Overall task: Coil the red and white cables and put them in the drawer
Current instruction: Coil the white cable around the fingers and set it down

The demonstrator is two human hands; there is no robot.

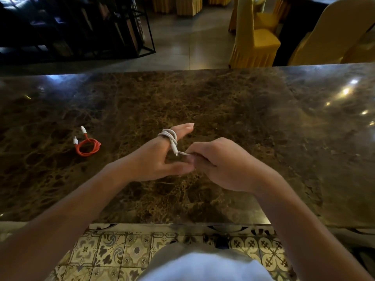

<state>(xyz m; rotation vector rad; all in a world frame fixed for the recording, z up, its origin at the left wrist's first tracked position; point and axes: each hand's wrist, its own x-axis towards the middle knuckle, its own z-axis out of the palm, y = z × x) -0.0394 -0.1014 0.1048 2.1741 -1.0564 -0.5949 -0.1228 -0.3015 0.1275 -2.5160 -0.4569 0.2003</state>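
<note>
We work over the dark marbled table point(223, 102). Our left hand point(160, 159) is spread open, fingers extended and pointing away from us, with the white cable point(169, 136) wound in several loops around them; the hand grips nothing, it only carries the loops. Our right hand point(221, 163), just right of the white cable, is closed in a pinch on the cable's loose tail, whose plug end shows between the two hands. The red cable point(87, 146) lies coiled flat on the table, well left of the white cable, its two white plugs pointing away from us. Yellow-covered chairs point(255, 35) stand beyond the white cable, past the table's far edge
</note>
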